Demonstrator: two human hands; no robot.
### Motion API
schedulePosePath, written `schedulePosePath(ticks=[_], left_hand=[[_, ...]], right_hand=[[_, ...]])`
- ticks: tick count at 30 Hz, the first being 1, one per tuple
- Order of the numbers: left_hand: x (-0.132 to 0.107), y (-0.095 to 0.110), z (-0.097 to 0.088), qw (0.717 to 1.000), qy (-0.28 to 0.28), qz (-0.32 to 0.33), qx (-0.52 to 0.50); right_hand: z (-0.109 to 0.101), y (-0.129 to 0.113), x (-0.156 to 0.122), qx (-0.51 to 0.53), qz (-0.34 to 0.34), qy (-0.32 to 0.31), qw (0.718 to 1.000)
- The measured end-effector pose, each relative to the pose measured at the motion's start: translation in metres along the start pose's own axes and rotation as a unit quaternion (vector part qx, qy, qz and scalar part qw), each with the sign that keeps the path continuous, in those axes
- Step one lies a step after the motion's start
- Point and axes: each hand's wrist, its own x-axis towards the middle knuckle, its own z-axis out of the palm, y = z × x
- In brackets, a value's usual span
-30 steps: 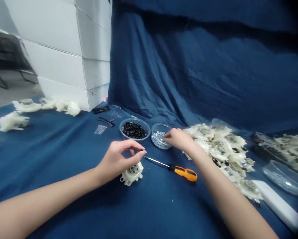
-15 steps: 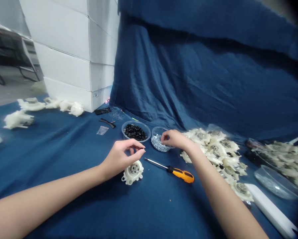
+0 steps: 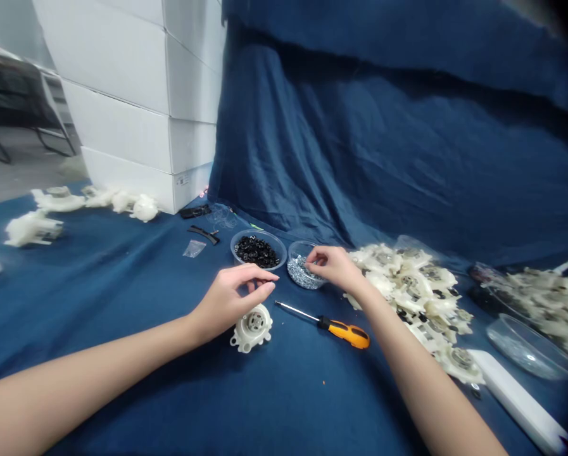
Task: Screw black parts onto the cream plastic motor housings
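My left hand [image 3: 231, 297] rests above a round white plastic part [image 3: 252, 327] on the blue cloth, fingers curled in a loose pinch; what they hold, if anything, I cannot make out. My right hand [image 3: 334, 266] reaches into a small clear bowl of silver screws [image 3: 300, 272], fingertips pinched among them. A clear bowl of black rings [image 3: 258, 249] stands just left of it. An orange-handled screwdriver [image 3: 331, 324] lies between my forearms.
A heap of white plastic parts [image 3: 416, 285] lies to the right, with more [image 3: 549, 301] and a clear dish [image 3: 525, 345] at far right. Stacked white boxes [image 3: 136, 107] stand at back left. Loose white parts [image 3: 31, 228] lie far left. A blue cloth backdrop hangs behind.
The view shifted slightly. My right hand stayed at the screw bowl, its fingers working among the screws. My left hand kept its place over the white part.
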Motion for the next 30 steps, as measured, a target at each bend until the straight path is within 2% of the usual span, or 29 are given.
schedulePosePath(ticks=[7, 14, 17, 20, 25, 27, 30], left_hand=[[0.002, 0.001, -0.001, 1.0, -0.003, -0.005, 0.01], [0.001, -0.001, -0.001, 1.0, -0.006, 0.012, 0.01], [0.002, -0.003, 0.0, 1.0, 0.001, -0.008, -0.021], [0.004, -0.005, 0.001, 0.992, 0.009, -0.052, -0.118], [0.004, -0.003, 0.003, 0.96, 0.026, -0.134, -0.245], [0.004, -0.001, 0.003, 0.95, 0.029, -0.146, -0.273], [0.003, 0.002, 0.005, 0.947, 0.013, -0.143, -0.287]], right_hand=[[-0.004, -0.003, -0.001, -0.004, -0.008, 0.055, 0.998], [-0.002, -0.01, -0.008, 0.039, 0.01, 0.132, 0.99], [-0.001, -0.025, -0.014, 0.076, 0.005, 0.163, 0.984], [0.004, -0.052, -0.025, 0.136, -0.007, 0.176, 0.975], [0.019, -0.096, -0.046, 0.296, -0.041, 0.129, 0.945], [0.026, -0.103, -0.054, 0.333, -0.044, 0.141, 0.931], [0.037, -0.101, -0.062, 0.329, -0.063, 0.18, 0.925]])
